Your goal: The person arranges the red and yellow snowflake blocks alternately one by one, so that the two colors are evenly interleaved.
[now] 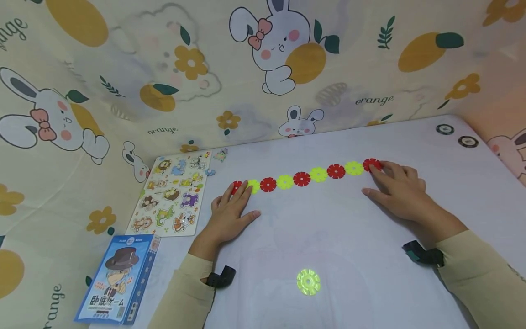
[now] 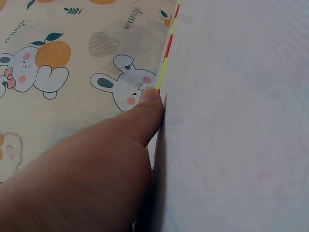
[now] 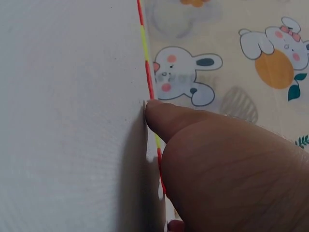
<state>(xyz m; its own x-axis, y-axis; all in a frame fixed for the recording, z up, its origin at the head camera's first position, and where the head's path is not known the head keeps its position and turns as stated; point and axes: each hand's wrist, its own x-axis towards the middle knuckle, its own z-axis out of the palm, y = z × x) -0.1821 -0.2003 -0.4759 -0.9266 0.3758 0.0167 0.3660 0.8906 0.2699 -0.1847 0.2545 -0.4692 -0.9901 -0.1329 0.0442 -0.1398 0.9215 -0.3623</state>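
Note:
A row of alternating red and yellow-green flower-shaped discs (image 1: 302, 179) runs across the white table, each edge to edge with its neighbours. My left hand (image 1: 230, 217) rests at the row's left end, fingers extended over the end red disc (image 1: 237, 186) and the edge of a yellow-green one (image 1: 254, 186). At the opposite end, my right hand (image 1: 398, 192) touches the last red disc (image 1: 371, 165) with its fingertips, thumb held apart. The wrist views show the row as a thin striped line (image 2: 169, 46) beside the thumbs. One separate yellow-green disc (image 1: 308, 282) lies nearer to me.
To the left stand a blue game box (image 1: 119, 278) and an animal sticker board (image 1: 168, 194), with small loose pieces (image 1: 220, 155) beside it. Two dark rings (image 1: 467, 141) sit at the far right corner. A rabbit-print cloth (image 1: 255, 100) hangs behind the table.

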